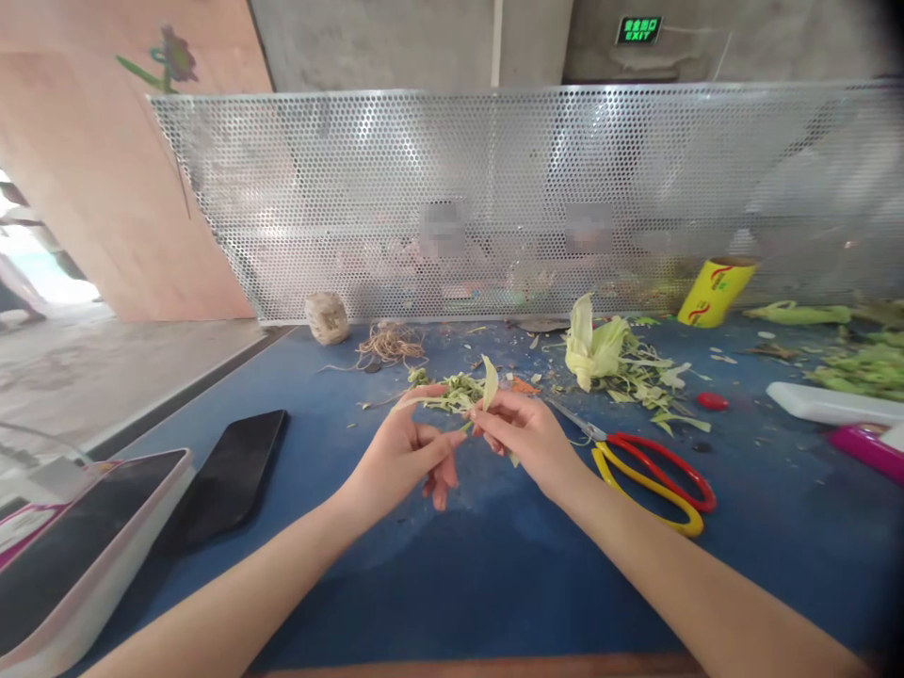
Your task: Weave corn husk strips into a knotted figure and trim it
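Above the middle of the blue table, my left hand (413, 447) and my right hand (519, 435) nearly meet, each closed in a pinch. Between their fingertips is a thin pale-green leaf strip (490, 380), its pointed tip standing up beside my right fingers. A narrow part of it runs to my left thumb and forefinger; its exact ends are hidden by the fingers. Behind the hands lies a small heap of shredded green leaf pieces (460, 388). Scissors (656, 471) with one red and one yellow handle lie beside my right forearm, blades pointing toward the hands.
Tangled twine (393, 346) and a pale wrapped roll (327, 318) sit at the back left. A leafy bunch (597, 348) and a yellow tube (717, 292) stand at the back right, before a perforated metal screen (395, 160). A black phone (240, 466) lies left.
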Motion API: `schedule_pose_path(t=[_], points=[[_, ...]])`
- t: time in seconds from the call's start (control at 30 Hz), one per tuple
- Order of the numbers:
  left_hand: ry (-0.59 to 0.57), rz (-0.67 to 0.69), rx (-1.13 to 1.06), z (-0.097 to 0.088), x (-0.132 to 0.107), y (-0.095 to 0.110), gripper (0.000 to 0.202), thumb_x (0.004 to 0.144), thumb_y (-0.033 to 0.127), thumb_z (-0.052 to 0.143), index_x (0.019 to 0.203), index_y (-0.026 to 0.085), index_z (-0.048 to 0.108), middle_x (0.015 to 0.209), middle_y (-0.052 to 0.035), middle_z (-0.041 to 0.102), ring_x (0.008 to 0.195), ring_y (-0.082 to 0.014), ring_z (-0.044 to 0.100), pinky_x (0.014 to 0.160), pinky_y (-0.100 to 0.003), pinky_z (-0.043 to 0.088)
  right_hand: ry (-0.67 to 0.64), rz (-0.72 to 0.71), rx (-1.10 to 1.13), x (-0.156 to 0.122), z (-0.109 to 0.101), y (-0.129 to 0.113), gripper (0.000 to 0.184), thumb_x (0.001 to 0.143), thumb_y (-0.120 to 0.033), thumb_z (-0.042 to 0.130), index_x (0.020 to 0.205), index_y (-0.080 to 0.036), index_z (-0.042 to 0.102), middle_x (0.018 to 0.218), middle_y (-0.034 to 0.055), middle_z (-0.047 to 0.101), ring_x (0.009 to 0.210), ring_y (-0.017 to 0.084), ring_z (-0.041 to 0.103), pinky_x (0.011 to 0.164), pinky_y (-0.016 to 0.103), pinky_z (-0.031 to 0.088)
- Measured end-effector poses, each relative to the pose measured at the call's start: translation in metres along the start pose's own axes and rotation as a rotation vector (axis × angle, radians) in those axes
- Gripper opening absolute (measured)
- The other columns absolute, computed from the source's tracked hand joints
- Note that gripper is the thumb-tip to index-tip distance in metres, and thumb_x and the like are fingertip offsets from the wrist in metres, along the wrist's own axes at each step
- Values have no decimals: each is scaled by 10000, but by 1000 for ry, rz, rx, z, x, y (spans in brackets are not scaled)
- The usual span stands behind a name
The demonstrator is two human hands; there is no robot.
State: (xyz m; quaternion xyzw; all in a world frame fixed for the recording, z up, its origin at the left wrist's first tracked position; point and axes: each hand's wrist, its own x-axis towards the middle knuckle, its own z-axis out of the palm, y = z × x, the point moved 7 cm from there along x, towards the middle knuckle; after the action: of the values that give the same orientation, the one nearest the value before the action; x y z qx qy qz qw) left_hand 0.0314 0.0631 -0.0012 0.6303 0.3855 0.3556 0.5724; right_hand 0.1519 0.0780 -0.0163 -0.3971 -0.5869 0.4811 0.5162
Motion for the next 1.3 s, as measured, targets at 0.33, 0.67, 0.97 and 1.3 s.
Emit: schedule_pose_path(t=[0.33, 0.67, 0.97, 1.3], points=[[-27, 7, 209, 2, -5, 2, 384, 791, 308, 513, 1139, 148, 484, 686, -67, 690, 586, -185, 652, 449, -232, 448, -54, -33, -47, -5, -2, -8, 256, 792, -351, 503, 893, -190, 675, 583, -1, 549, 505, 83, 449, 497, 224, 375], [255, 318, 767, -10, -9, 18, 581, 737, 401, 573, 1275, 321, 366, 1161, -49, 578, 1123, -267, 455, 936, -442, 317, -20, -4, -116, -8, 0, -8, 189, 759, -317, 553, 842, -233, 700, 794, 22, 592, 569, 96, 531, 501, 231, 424], [261, 170, 973, -13, -6, 6, 354, 766, 492, 477, 1032, 273, 560, 920, -53, 644, 999, -308, 503, 870, -487, 289, 44, -126, -227, -13, 0, -17, 159, 757, -257, 554, 805, -208, 697, 911, 47, 686, 847, 202, 619, 741, 332, 498], [223, 194, 723, -7, -7, 9, 222, 757, 293, 552, 975, 268, 583, 856, 4, 688, 885, -230, 591, 808, -309, 402, 88, -136, -275, -13, -4, -17, 159, 759, -258, 550, 802, -199, 691, 809, 29, 692, 761, 186, 631, 667, 294, 492]])
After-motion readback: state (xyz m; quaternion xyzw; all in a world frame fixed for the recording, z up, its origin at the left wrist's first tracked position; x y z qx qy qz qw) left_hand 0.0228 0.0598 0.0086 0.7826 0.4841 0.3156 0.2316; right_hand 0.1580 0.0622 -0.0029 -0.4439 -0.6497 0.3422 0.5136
